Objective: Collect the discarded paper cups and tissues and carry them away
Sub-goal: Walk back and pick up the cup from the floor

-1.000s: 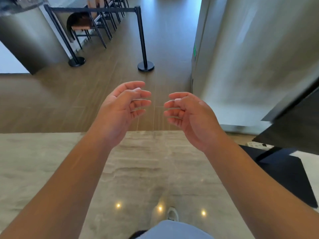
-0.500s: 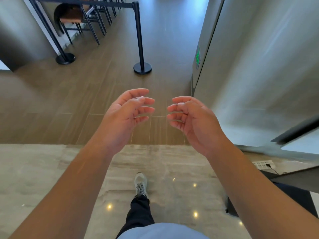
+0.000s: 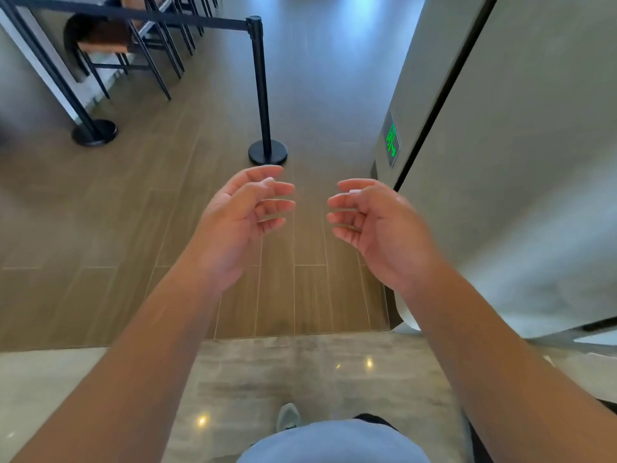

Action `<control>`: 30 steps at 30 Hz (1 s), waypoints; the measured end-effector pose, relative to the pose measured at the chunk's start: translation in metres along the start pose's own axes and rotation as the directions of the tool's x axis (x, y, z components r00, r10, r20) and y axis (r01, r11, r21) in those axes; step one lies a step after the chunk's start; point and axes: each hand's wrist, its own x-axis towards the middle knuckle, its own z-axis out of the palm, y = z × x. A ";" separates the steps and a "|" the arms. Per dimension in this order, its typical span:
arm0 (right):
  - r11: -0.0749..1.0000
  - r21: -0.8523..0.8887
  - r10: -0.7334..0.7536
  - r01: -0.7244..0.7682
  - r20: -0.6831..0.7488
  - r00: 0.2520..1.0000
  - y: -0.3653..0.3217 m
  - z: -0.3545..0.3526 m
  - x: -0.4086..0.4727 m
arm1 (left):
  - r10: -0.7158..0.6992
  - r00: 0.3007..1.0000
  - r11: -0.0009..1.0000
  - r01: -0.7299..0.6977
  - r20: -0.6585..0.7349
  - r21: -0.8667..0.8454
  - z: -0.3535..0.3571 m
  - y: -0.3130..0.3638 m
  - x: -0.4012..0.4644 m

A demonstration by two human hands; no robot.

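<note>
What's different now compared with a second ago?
The person has walked forward: the marble strip has slid toward the bottom and the stanchion looks nearer. Left hand and right hand stay raised, open and empty; nothing was picked up.

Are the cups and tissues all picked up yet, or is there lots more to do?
Nothing looks done yet. The left hand and right hand are both held out in front, fingers loosely curled, holding nothing. No paper cups or tissues show anywhere in this view, only the wooden floor, a black barrier post and some chairs beyond it. So finding, collecting and carrying away are all apparently left.
</note>
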 end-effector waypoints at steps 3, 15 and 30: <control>1.000 0.005 -0.013 0.013 0.000 1.000 -0.004 0.005 0.040 | 0.006 1.000 1.000 -0.006 0.022 0.002 -0.010 0.010 0.039; 0.999 0.035 -0.013 0.013 -0.005 1.000 -0.016 -0.021 0.232 | -0.045 0.999 0.999 0.045 -0.006 0.017 -0.025 0.010 0.226; 0.995 0.101 0.016 -0.015 -0.009 1.000 -0.106 -0.061 0.533 | -0.055 0.998 0.997 0.057 -0.043 0.052 0.015 0.073 0.529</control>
